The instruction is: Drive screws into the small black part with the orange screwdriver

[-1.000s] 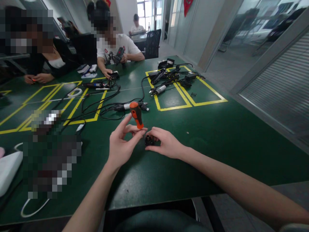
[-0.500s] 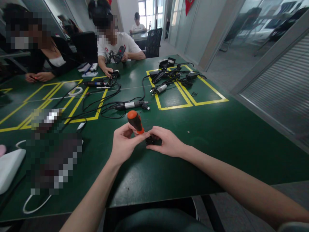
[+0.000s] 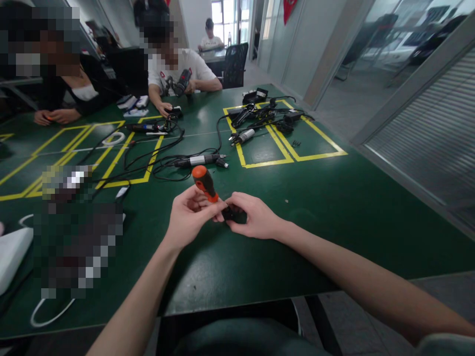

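Observation:
A screwdriver [image 3: 205, 183] with an orange and black handle leans over to the left, its handle end up. My left hand [image 3: 187, 215] is closed around its lower part, thumb and fingers near the orange collar. Against the fingertips, my right hand [image 3: 256, 215] grips a small black part [image 3: 230, 213] from the right side. That part is mostly hidden by the fingers, so its kind cannot be made out. Where the screwdriver's tip meets it is hidden too. Both hands are just above the green table [image 3: 319, 207].
Beyond my hands lies an electric screwdriver [image 3: 196, 160] with a black cable. Cables and black tools [image 3: 256, 116] are piled inside yellow tape outlines at the back. A co-worker [image 3: 181, 74] sits across, holding a black tool. A white object [image 3: 13, 257] lies at left.
The screwdriver's handle leans a little further left, and my left hand has shifted slightly left with it. My right hand stays closed on the black part. The whole view has shifted slightly.

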`<action>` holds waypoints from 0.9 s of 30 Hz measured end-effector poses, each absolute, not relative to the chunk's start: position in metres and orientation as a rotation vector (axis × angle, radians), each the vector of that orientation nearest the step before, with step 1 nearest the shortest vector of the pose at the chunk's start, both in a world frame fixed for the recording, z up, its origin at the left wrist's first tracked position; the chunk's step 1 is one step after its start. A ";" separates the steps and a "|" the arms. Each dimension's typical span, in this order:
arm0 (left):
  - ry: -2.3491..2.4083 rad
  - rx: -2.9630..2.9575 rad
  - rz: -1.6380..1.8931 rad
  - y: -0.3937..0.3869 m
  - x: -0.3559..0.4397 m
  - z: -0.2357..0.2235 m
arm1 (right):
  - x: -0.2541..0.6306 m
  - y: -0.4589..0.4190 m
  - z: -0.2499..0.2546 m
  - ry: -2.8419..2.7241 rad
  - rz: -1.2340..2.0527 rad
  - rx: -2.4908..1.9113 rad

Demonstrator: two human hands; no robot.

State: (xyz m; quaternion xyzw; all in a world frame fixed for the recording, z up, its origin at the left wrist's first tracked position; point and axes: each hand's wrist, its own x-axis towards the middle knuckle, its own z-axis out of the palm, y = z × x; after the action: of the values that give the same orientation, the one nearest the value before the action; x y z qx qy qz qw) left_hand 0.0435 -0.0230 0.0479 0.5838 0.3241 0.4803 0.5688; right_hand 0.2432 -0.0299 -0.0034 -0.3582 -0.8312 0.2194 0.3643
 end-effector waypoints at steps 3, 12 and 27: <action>0.696 1.418 1.065 -0.021 0.036 0.051 | 0.243 -0.030 -0.004 -2.136 0.553 -0.932; 0.809 1.468 1.109 -0.019 0.036 0.048 | 0.244 -0.030 -0.004 -2.168 0.528 -0.939; 0.817 1.456 1.139 -0.025 0.047 0.046 | 0.245 -0.031 -0.003 -2.155 0.587 -0.925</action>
State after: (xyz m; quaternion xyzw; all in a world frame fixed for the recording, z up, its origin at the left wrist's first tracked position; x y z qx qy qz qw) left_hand 0.0467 -0.0245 0.0462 0.6101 0.3425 0.4776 0.5314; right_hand 0.2446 -0.0306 -0.0026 -0.3579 -0.8336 0.2272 0.3541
